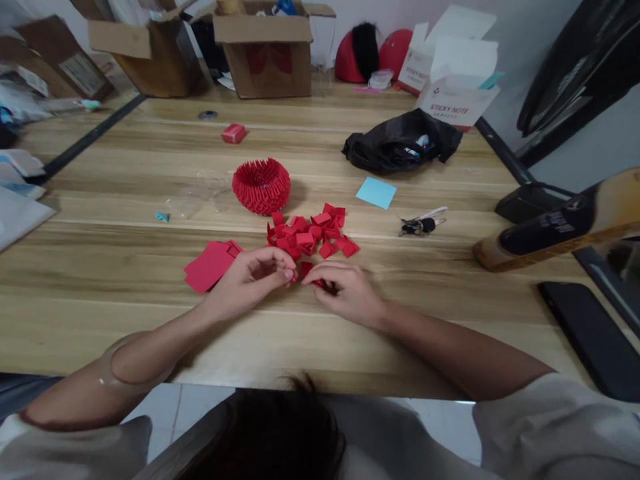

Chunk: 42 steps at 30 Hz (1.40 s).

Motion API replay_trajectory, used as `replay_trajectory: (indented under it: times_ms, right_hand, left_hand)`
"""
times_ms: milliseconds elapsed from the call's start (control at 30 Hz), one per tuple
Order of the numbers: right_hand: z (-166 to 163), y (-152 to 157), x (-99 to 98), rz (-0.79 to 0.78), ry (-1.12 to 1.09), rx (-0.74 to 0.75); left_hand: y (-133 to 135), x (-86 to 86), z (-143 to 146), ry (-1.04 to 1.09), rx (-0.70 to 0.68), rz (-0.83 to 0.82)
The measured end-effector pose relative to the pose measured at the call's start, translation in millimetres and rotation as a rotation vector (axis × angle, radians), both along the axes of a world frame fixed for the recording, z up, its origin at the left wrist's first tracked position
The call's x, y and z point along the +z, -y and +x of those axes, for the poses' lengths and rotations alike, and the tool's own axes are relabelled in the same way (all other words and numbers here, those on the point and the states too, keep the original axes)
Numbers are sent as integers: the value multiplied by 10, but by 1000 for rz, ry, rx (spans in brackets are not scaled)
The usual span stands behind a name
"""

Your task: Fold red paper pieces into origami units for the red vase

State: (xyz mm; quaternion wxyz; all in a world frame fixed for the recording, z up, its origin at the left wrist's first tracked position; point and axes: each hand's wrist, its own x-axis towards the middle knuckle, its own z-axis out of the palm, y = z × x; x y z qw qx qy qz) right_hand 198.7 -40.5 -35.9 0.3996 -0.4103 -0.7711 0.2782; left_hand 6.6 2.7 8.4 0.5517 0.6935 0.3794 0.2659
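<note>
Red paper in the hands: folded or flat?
Folded, apparently: the red paper pinched between left hand and right hand shows only as a small bit, smaller than the flat red sheets beside them. Fingers hide its creases.

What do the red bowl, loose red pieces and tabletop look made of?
Red bowl: matte paper, built from many folded wedges, ridged surface. Loose red pieces: same matte paper, creased flat. Tabletop: wood or wood-look laminate, light grain lines, slight sheen.

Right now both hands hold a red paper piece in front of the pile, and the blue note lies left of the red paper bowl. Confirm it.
No: the head view shows the blue note right of the red paper bowl, not left. The left hand and right hand do hold a red paper piece in front of the pile.
</note>
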Motion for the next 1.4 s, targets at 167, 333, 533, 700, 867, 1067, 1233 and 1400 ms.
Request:
replay_trajectory:
  times_ms: [167,333,533,700,867,1067,1233,1400]
  right_hand:
    - [-16,-21,-23,-185,-365,-89]
    - [-39,-21,-29,-223,-476,-35]
    - [-56,-19,-2,-310,-580,50]
    - [-68,-12,-2,-345,-616,24]
    - [-42,-34,10,-313,-650,-145]
    - [-5,-64,8,-277,-696,-268]
    - [-8,-64,-17,-276,-690,-227]
    - [-51,-43,-20,-296,-669,-54]
  left_hand:
    - [3,-18,-7,2,-67,-94]
    - [-5,-61,-5,33,-117,-157]
    - [17,-31,19,-56,-100,-109]
    - [30,-23,29,-117,-104,-68]
    - [-8,-66,-6,-124,-65,40]
    - [-18,-60,-43,-206,-21,205]
    - [-3,-55,-45,-163,58,285]
    - [17,-56,-18,-92,-12,317]
